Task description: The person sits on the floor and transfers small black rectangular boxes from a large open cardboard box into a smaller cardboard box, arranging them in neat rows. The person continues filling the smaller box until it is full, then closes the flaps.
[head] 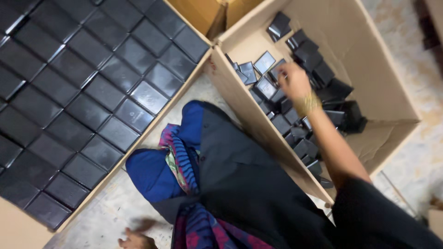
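Pale speckled floor (115, 203) under me. On it to my left sits a big cardboard box (152, 122) packed with neat rows of flat black cases (87, 110). To the right sits another open carton (387, 92), with small black boxes (314, 60) jumbled loose inside. My knees rest between them.
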Action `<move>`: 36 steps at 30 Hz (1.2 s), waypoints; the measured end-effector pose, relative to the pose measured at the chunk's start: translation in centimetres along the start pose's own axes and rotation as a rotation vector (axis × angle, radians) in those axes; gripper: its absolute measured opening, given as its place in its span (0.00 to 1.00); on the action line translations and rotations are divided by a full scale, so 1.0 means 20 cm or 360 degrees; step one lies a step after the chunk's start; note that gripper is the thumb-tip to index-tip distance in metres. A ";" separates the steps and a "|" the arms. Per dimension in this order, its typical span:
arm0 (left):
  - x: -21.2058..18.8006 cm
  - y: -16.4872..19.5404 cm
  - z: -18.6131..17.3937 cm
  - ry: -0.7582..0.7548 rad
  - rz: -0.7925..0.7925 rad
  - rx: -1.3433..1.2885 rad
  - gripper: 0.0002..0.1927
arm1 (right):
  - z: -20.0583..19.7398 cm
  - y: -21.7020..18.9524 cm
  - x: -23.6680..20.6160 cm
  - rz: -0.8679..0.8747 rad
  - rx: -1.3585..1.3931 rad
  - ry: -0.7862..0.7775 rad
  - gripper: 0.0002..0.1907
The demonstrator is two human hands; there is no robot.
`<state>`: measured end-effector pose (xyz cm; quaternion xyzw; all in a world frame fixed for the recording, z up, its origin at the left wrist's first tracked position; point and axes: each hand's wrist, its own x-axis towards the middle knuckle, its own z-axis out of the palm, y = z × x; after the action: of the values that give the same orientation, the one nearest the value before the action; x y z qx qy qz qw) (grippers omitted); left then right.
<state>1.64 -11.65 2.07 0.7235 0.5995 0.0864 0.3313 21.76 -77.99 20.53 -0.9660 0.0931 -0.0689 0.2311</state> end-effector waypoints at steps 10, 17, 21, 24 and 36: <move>-0.27 -0.01 -0.17 -0.0997 -0.0332 -0.0362 0.23 | 0.70 0.55 0.43 0.0797 -0.0198 -0.0156 0.57; -0.37 0.21 -0.04 -0.1177 -0.0253 -0.0181 0.21 | 0.62 0.65 0.46 0.0679 0.0374 0.0037 0.28; -0.33 0.27 0.06 -0.1106 -0.0143 -0.0301 0.21 | 0.56 0.67 0.48 0.0381 0.1336 0.0002 0.20; -0.35 0.31 0.13 -0.1176 0.0183 -0.0404 0.20 | 0.69 0.51 0.53 0.0461 0.1246 -0.0334 0.25; -0.79 0.99 0.17 -0.0924 0.1205 -0.0280 0.16 | 0.87 0.20 0.44 0.0257 0.0925 -0.0226 0.57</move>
<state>15.36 -28.83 15.32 0.8543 0.1672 0.0457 0.4900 32.71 -75.80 4.07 -0.8514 0.1295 -0.0065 0.5082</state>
